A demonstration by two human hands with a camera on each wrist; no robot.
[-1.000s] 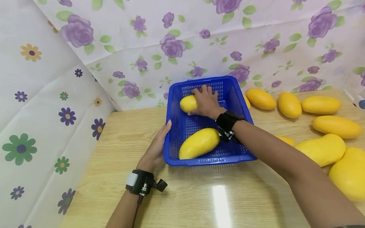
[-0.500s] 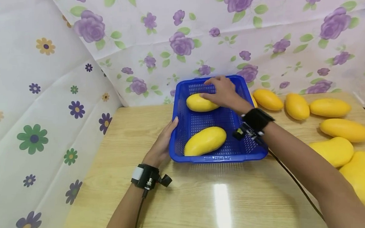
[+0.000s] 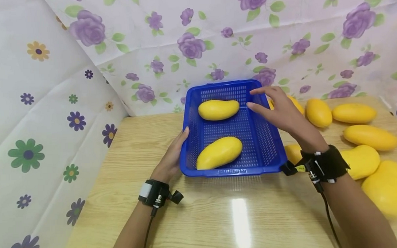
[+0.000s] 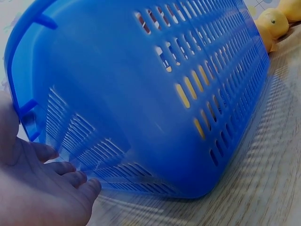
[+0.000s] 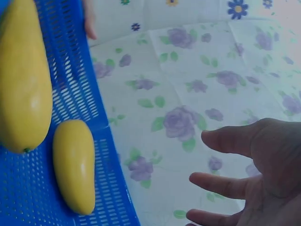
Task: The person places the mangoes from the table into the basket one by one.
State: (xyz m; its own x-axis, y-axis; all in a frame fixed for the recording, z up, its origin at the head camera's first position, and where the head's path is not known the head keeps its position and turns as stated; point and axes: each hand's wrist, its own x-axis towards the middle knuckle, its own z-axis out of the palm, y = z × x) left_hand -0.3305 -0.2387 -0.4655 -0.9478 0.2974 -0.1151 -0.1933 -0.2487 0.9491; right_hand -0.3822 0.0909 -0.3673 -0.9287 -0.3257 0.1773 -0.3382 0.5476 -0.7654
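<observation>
A blue plastic basket (image 3: 234,171) with slotted walls stands on the wooden table. Inside lie two yellow mangoes: the far mango (image 3: 218,109) near the back wall and the near mango (image 3: 220,152) by the front rim. My left hand (image 3: 171,156) holds the basket's left side, thumb at the rim; in the left wrist view its fingers (image 4: 75,178) lie against the outer wall. My right hand (image 3: 281,108) is over the basket's right rim, fingers spread and holding nothing. The right wrist view also shows this hand (image 5: 254,176) apart from the mangoes.
More yellow fruit lies right of the basket, including an oblong fruit (image 3: 354,113), a lumpy one (image 3: 362,161) and a large round one (image 3: 388,190). A flowered sheet (image 3: 150,49) hangs behind the table (image 3: 136,140), another along its left.
My right hand has let go of the far mango, which now lies crosswise at the back of the basket. The hand has moved right to the basket's rim. The left hand keeps its place.
</observation>
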